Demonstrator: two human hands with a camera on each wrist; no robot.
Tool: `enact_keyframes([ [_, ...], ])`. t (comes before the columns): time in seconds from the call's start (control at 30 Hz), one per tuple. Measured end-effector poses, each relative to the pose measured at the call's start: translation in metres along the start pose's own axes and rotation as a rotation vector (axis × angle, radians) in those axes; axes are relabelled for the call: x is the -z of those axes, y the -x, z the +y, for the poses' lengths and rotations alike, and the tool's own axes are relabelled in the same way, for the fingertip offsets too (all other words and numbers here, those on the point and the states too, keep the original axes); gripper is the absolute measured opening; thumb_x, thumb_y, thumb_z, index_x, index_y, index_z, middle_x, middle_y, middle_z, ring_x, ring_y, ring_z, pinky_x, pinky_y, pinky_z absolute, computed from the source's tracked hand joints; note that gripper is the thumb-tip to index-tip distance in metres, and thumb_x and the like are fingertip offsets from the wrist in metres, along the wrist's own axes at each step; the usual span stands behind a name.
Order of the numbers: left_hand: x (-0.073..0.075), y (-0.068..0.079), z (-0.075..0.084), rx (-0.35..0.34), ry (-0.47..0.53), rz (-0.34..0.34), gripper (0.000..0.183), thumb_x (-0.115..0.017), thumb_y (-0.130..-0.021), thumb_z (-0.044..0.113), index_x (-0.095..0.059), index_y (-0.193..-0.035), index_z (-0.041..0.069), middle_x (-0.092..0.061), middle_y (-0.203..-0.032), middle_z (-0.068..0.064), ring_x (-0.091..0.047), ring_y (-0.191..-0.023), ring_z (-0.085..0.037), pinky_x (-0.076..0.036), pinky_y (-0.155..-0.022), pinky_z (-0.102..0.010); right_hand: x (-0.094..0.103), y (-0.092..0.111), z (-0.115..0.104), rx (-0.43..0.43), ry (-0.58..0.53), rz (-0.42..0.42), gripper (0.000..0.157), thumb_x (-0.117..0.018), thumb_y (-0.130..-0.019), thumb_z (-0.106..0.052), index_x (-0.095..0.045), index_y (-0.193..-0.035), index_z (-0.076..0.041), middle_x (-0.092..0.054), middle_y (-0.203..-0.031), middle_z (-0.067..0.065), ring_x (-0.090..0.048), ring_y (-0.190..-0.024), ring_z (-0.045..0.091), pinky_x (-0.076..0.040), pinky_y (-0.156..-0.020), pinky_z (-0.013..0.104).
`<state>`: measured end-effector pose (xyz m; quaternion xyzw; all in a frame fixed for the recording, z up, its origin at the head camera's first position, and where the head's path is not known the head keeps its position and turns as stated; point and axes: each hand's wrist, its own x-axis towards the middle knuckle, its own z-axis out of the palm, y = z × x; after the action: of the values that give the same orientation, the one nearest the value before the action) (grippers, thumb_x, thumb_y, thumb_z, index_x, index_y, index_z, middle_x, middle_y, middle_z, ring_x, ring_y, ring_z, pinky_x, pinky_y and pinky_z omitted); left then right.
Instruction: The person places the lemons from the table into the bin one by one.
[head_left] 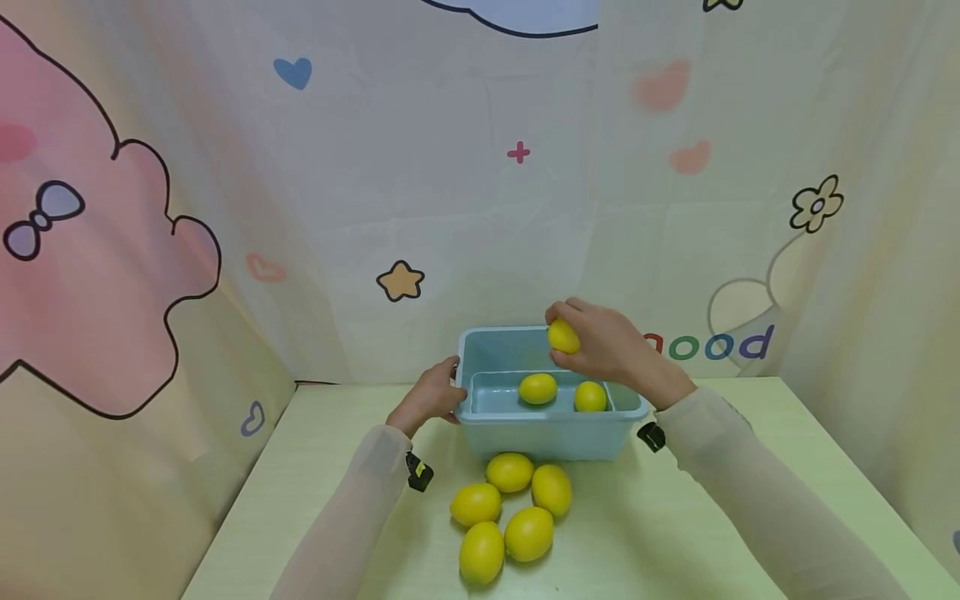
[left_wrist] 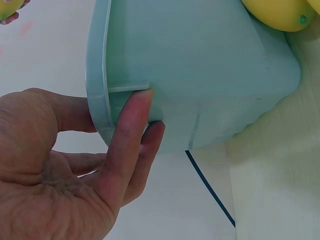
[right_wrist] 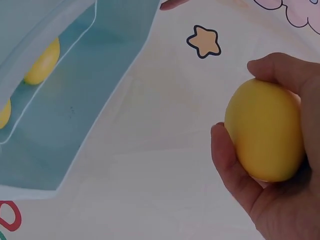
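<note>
A light blue plastic bin (head_left: 547,440) stands at the back of the table with two lemons, one (head_left: 537,389) near its middle and another (head_left: 591,397) to the right. My left hand (head_left: 432,392) grips the bin's left rim, thumb on one side and fingers curled under the lip in the left wrist view. Above the bin's back part, my right hand (head_left: 603,340) holds a lemon (right_wrist: 265,130) between thumb and fingers. Several more lemons lie in a cluster on the table in front of the bin, among them one (head_left: 510,472) close to its front wall.
The pale wooden table (head_left: 675,517) reaches back to a printed cloth backdrop (head_left: 420,167), which stands right behind the bin. Cloth also hangs at the left and right sides. A lemon (head_left: 482,552) sits nearest to me in the cluster.
</note>
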<state>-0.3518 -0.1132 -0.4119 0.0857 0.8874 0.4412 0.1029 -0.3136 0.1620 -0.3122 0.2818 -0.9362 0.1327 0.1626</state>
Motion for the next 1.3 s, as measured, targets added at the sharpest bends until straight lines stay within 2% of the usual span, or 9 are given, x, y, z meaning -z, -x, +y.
enact_keyframes([
  [0.13, 0.001, 0.000, 0.001, 0.005, 0.001, 0.007, 0.060, -0.057, -0.093, 0.004, -0.036, -0.149, 0.010, -0.051, -0.137, -0.020, -0.065, -0.103, -0.038, -0.063, -0.061, -0.040, 0.005, -0.007, -0.001, -0.022, 0.001, -0.001, 0.038, -0.072, -0.084, -0.026, -0.059, -0.117, -0.013, -0.063, -0.107, 0.005, -0.056, -0.078, 0.021, -0.051, -0.067, 0.030],
  [0.23, 0.002, 0.001, 0.001, -0.001, -0.001, 0.002, 0.062, -0.056, -0.093, 0.004, -0.034, -0.150, 0.008, -0.049, -0.139, -0.021, -0.065, -0.103, -0.038, -0.063, -0.065, -0.044, 0.007, -0.011, 0.001, -0.024, 0.000, 0.006, 0.035, -0.071, -0.084, -0.026, -0.059, -0.115, -0.014, -0.062, -0.106, 0.005, -0.055, -0.077, 0.021, -0.050, -0.065, 0.030],
  [0.57, 0.001, 0.000, 0.000, -0.020, -0.008, 0.010, 0.059, -0.057, -0.092, 0.003, -0.037, -0.148, 0.009, -0.052, -0.136, -0.021, -0.067, -0.098, -0.035, -0.062, -0.056, -0.036, 0.004, -0.021, 0.007, -0.060, -0.006, -0.027, 0.035, -0.069, -0.085, -0.027, -0.058, -0.115, -0.014, -0.062, -0.105, 0.006, -0.054, -0.079, 0.022, -0.048, -0.067, 0.032],
  [0.9, -0.001, 0.000, 0.001, 0.000, -0.013, 0.004, 0.058, -0.057, -0.093, 0.004, -0.038, -0.147, 0.008, -0.051, -0.136, -0.021, -0.067, -0.093, -0.031, -0.062, -0.064, -0.044, -0.002, -0.026, 0.028, -0.132, -0.006, -0.088, 0.036, -0.069, -0.085, -0.027, -0.058, -0.116, -0.012, -0.063, -0.105, 0.008, -0.055, -0.083, 0.024, -0.048, -0.069, 0.033],
  [1.07, -0.002, 0.000, 0.001, -0.006, -0.001, 0.003, 0.059, -0.057, -0.093, 0.003, -0.037, -0.148, 0.008, -0.051, -0.136, -0.022, -0.067, -0.098, -0.037, -0.062, -0.067, -0.047, -0.003, -0.030, 0.032, -0.167, -0.011, -0.102, 0.038, -0.069, -0.085, -0.027, -0.059, -0.118, -0.012, -0.064, -0.106, 0.008, -0.055, -0.086, 0.025, -0.051, -0.073, 0.034],
  [1.13, -0.002, 0.001, 0.002, -0.007, 0.000, 0.002, 0.059, -0.056, -0.093, 0.004, -0.037, -0.149, 0.008, -0.050, -0.138, -0.023, -0.066, -0.100, -0.038, -0.062, -0.067, -0.046, -0.004, -0.032, 0.033, -0.174, -0.014, -0.110, 0.038, -0.068, -0.085, -0.027, -0.059, -0.118, -0.012, -0.064, -0.107, 0.008, -0.056, -0.087, 0.025, -0.051, -0.074, 0.034],
  [1.3, -0.001, 0.001, 0.003, 0.000, -0.023, 0.004, 0.060, -0.057, -0.093, 0.004, -0.036, -0.149, 0.008, -0.049, -0.140, -0.023, -0.067, -0.096, -0.032, -0.063, -0.061, -0.039, -0.006, -0.036, 0.035, -0.185, -0.014, -0.136, 0.040, -0.068, -0.085, -0.027, -0.059, -0.120, -0.011, -0.064, -0.108, 0.009, -0.055, -0.088, 0.026, -0.050, -0.074, 0.035],
])
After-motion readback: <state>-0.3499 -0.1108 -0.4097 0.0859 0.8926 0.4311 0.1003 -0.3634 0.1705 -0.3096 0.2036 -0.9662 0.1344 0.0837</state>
